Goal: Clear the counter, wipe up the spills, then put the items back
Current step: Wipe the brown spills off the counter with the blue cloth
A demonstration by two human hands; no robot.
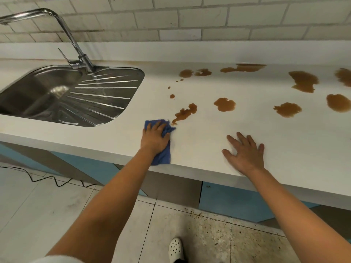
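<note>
Spills (224, 104) of brown liquid lie scattered over the white desk (209, 149), from its middle out to the right edge of view. Nearest the viewer, a white perforated shoe (175, 248) stands on the tiled floor (47, 196), whose tiles to the right are speckled with dark spots; a black cable (55, 180) zigzags along the floor at left, in front of blue cabinet fronts (233, 202) under the desk. At the desk's front edge the left hand (154, 138) presses down on a blue cloth (163, 154), fingers curled into its folds; one end of the cloth hangs over the edge. The cloth's far corner sits just beside the closest spill (185, 112). The right hand (246, 151) lies flat on bare desk, fingers spread, holding nothing, well apart from the left. Farther left, a steel sink (114, 97) with a ribbed drainer is set into the desk, and a chrome tap (76, 44) rises behind it. White brick-pattern wall tiles (190, 18) close the background.
</note>
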